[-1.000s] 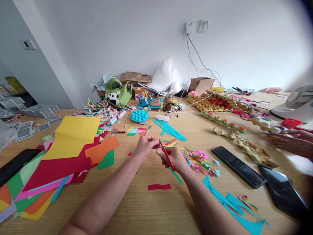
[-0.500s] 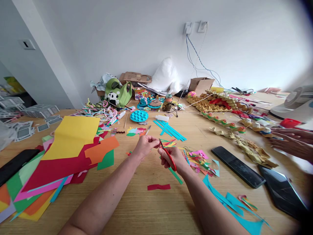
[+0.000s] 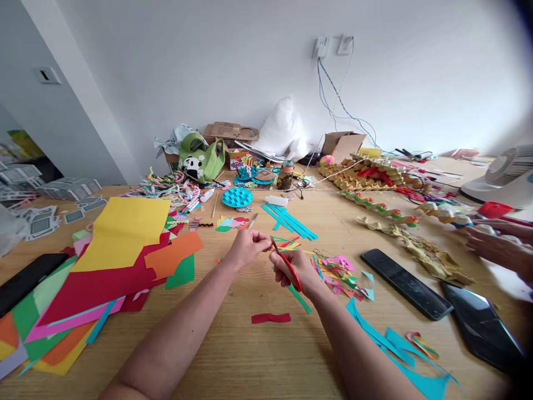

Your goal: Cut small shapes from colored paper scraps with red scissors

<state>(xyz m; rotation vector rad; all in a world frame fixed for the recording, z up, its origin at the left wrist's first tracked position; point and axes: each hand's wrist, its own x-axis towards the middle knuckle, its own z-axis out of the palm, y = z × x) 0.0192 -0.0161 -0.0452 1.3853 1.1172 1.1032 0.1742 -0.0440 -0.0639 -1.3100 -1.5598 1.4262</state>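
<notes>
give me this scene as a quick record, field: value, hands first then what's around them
left hand: fingertips pinched together beside the scissor tips; anything held is too small to identify
right hand: holding red-handled scissors
nearest the viewer, between the forearms: red paper strip on the table
left side: yellow sheet lying over red paper
right side: black phone; another person's hands at the far edge

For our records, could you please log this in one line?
right hand: gripping scissors; left hand: pinched near blades; red strip: on table
</notes>
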